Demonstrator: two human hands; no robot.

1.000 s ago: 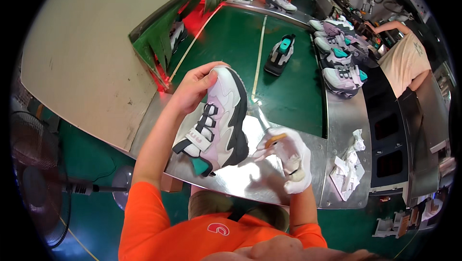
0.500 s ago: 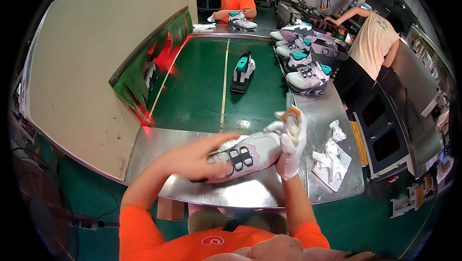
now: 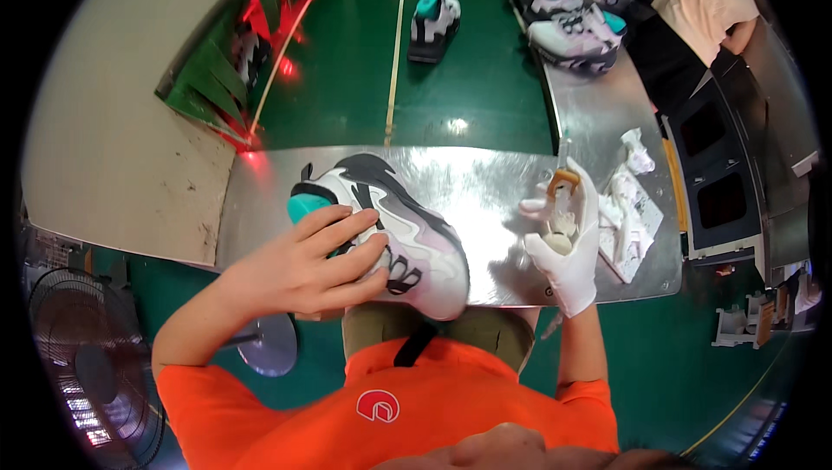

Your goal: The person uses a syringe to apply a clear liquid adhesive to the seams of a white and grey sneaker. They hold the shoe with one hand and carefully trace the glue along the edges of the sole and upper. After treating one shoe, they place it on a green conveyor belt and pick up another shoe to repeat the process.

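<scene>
A grey, white and pale-purple sneaker with a black sole and teal lining is tipped on its side at the front of the metal table. Bare, my left hand grips its upper near the ankle opening, fingers across the straps. My right hand, in a white glove, is to the right of the toe, apart from the shoe. Its palm is turned up with the fingers curled round a small tool that has a tan end and a pale round part; I cannot make out its exact kind.
Crumpled white cloths lie on a pad to the right. One sneaker stands on the green conveyor belt, and several more line its right side. Green flaps hang at the left. A person is at the far right.
The sneaker has been turned over onto its side, its toe now toward me and its sole away. My right hand has come off the toe and moved right. The view has tilted down.
</scene>
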